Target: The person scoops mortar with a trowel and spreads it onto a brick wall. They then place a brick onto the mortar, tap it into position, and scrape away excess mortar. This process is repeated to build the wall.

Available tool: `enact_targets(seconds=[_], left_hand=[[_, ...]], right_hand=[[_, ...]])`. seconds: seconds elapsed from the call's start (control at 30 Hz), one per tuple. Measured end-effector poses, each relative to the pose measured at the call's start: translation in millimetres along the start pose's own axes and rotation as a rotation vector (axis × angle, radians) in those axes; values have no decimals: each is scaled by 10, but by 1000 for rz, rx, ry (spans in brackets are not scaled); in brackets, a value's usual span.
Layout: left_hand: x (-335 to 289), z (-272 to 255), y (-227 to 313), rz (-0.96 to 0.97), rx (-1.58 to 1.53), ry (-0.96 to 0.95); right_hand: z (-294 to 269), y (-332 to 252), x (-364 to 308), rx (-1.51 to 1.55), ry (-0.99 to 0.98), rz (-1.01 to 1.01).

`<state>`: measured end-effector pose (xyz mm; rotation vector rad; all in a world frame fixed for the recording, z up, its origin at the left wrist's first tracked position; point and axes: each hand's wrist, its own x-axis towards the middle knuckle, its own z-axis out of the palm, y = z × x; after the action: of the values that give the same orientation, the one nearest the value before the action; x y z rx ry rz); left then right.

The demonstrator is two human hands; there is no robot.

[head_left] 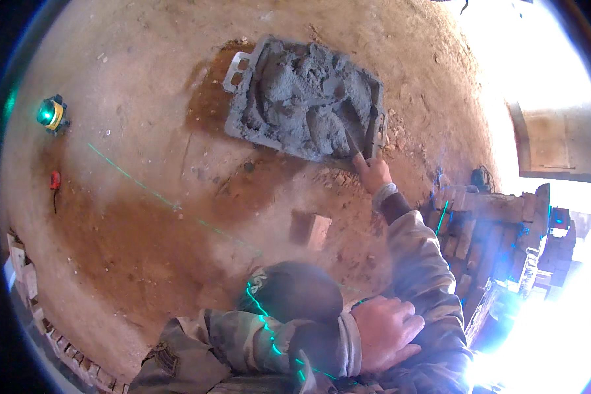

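The right hand (373, 173), in the upper middle of the frame, is wrapped around the handle of a trowel (354, 142) at the lower right corner of a tray (241, 133) of grey mortar (295, 108). The trowel's blade slopes down to the mortar, though its tip is hard to make out. The left hand (386, 333), at the lower middle, lies across near the right sleeve (419, 246) with its fingers loosely bent; its palm is hidden, so I cannot tell whether it grips anything. The step looks like working or scooping the mortar. To do it well, keep the wrist firm and slide the blade in at a low angle, then turn it level before lifting so the load does not slip off. Drawing from the hollow near the hand would spare a long reach, and scraping in the mortar smeared along the rim would limit waste. Swing clear of the loose brick (318, 232) on the ground below the tray.
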<state>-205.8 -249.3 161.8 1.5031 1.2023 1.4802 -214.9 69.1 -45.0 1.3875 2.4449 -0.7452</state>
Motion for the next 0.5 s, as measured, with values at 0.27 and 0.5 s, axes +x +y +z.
enact_targets(seconds=[0.27,0.5], left_hand=[[46,154,-38,-79,2,-24],[157,422,38,-60,89,-136]], right_hand=[[-25,-28,-452,753,-208,139],[-426,-10,-950,1042,-282,99]])
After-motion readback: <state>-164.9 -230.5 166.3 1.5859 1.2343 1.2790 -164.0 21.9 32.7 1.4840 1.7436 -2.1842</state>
